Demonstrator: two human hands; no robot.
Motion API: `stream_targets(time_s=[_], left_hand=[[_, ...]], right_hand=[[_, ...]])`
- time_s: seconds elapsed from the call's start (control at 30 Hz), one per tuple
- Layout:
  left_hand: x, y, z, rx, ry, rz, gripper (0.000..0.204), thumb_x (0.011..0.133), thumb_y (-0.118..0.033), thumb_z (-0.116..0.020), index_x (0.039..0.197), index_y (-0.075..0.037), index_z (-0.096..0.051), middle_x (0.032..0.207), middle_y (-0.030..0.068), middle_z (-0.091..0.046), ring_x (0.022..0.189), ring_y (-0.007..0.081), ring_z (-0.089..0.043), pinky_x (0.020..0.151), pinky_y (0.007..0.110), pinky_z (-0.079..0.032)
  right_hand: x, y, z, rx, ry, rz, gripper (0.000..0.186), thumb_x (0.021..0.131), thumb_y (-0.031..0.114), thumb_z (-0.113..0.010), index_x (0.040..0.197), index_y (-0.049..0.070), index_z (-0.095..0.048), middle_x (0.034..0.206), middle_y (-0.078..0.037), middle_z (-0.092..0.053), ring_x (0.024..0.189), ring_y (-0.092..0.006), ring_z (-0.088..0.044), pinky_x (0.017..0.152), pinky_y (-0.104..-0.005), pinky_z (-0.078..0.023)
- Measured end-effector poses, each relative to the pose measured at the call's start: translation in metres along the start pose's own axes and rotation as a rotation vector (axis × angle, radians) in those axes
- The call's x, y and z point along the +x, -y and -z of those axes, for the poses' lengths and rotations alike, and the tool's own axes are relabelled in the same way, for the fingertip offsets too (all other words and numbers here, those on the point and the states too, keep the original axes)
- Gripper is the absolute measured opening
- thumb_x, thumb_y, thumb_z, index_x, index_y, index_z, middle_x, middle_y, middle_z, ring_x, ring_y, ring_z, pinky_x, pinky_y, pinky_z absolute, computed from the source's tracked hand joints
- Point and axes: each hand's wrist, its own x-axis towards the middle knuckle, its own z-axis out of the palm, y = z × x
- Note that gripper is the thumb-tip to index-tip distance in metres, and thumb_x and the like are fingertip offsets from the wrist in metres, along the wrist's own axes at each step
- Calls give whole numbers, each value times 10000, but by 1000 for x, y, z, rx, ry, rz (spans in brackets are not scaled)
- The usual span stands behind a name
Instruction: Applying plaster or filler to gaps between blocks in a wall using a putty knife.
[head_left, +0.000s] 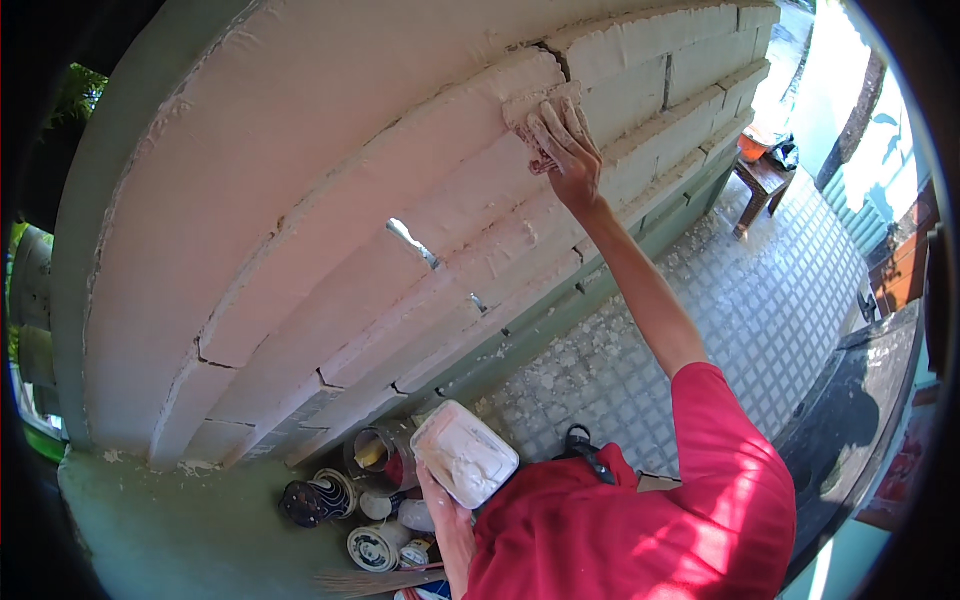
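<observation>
My right hand [568,148], arm stretched up and out, presses a flat putty-smeared spreader [522,108] to the block wall [330,185]. White putty coats its fingers, and part of the tool is hidden under them. The wall is made of stepped courses of pale blocks with dark open joints, one of them just above the spreader. Down by my body, my left hand [446,500] supports a white rectangular tub [466,454] with whitish putty inside. Most of its fingers are out of sight beneath the tub.
Several used paint buckets [376,547] and a grey pail [360,440] crowd the wall's foot at lower left, near a twig broom [375,581]. A brown stool [765,185] bearing an orange container [752,148] stands on the tiled floor [735,280], which is spattered along the wall.
</observation>
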Motion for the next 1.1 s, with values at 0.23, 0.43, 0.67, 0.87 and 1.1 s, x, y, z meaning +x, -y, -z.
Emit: stream_targets(time_s=[0.23, 0.43, 0.67, 0.87, 1.1], left_hand=[[-2, 0, 4, -8, -57, -8, 513, 991, -417, -301, 1372, -91, -412, 1333, 98, -507, 1173, 277, -537, 976, 441, -473], [2, 0, 9, -38, -59, -14, 504, 992, -415, -308, 1365, -94, -421, 1315, 98, -516, 1157, 275, -545, 957, 437, -486], [4, 2, 1, -19, -22, -8, 488, 992, -413, -337, 1345, -90, -437, 1273, 90, -542, 1123, 269, -565, 936, 429, -497], [6, 5, -7, -17, 7, 44, 493, 990, -416, -347, 1346, -87, -436, 1274, 96, -545, 1118, 271, -568, 936, 427, -497], [10, 10, -4, -15, 5, 26, 495, 988, -410, -350, 1352, -84, -432, 1287, 95, -540, 1123, 274, -567, 938, 432, -497]], right_hand=[[-30, -1, 13, -23, 96, -29, 406, 733, 4, -657, 1135, 62, -673, 1198, -133, -629, 1180, -349, -553, 1005, -447, -439], [-16, 17, 39, 383, -45, -749, 359, 784, -39, -567, 1135, -17, -636, 1022, -224, -666, 1010, -307, -655, 871, -352, -501], [39, 47, 44, -88, 152, -699, 327, 773, -23, -520, 1076, -31, -643, 843, -275, -631, 800, -395, -645, 699, -413, -503], [36, 91, 35, -54, 266, -711, 344, 754, -34, -521, 1066, 14, -658, 822, -262, -618, 786, -418, -616, 671, -465, -489], [16, 59, 36, 439, 81, -632, 330, 778, -44, -516, 1090, -52, -626, 867, -273, -625, 781, -425, -617, 684, -395, -498]])
